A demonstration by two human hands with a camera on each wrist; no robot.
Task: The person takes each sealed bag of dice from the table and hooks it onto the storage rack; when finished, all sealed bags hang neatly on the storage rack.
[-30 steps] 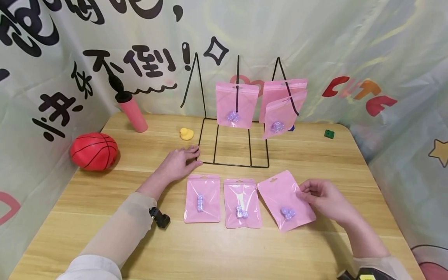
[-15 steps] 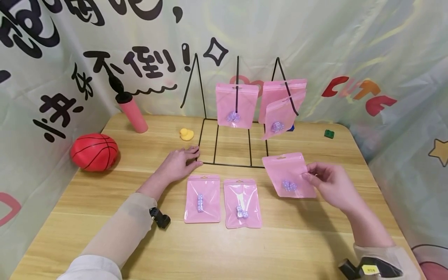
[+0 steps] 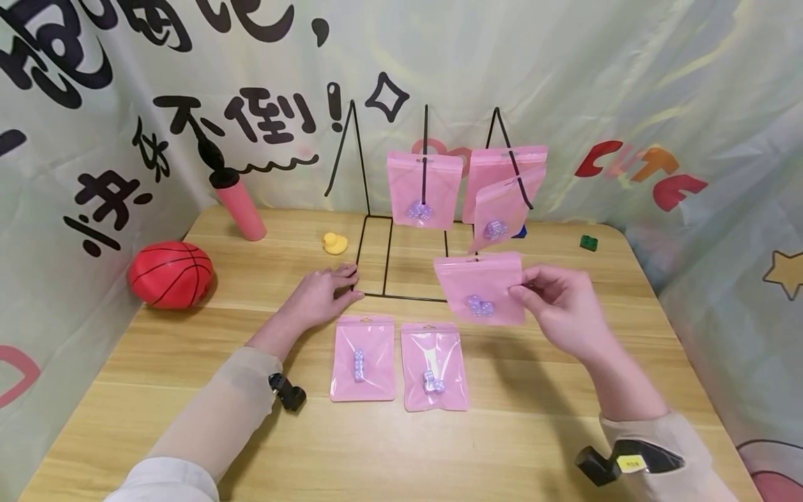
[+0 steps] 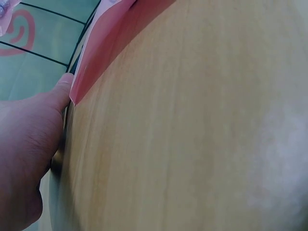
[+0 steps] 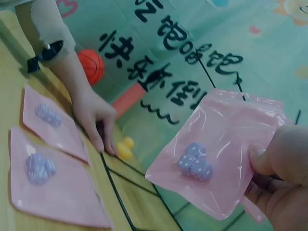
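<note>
My right hand [image 3: 566, 310] pinches the right edge of a pink zip bag [image 3: 467, 275] between thumb and fingers, raised above the table before the rack. Purple dotted dice [image 5: 195, 162] show inside that bag in the right wrist view. My left hand [image 3: 320, 293] holds the left front corner of the black wire display rack [image 3: 385, 265], thumb at the front. Two more pink bags, a left one [image 3: 345, 335] and a middle one [image 3: 414, 348], lie flat with dice inside. One bag [image 3: 401, 185] hangs on the rack's middle hook, two [image 3: 489, 202] on the right hook.
Left of the rack sit a yellow rubber duck [image 3: 335, 243], a pink hand pump [image 3: 243, 213] and a red ball [image 3: 172, 275]. A green block [image 3: 588, 242] and a partly hidden blue block [image 3: 520, 232] are at the back right. The rack's left hook [image 3: 339, 150] bears no bag.
My right hand has lifted the rightmost bag off the table and carried it up, then left toward the rack. My left hand stays at the rack's corner.
</note>
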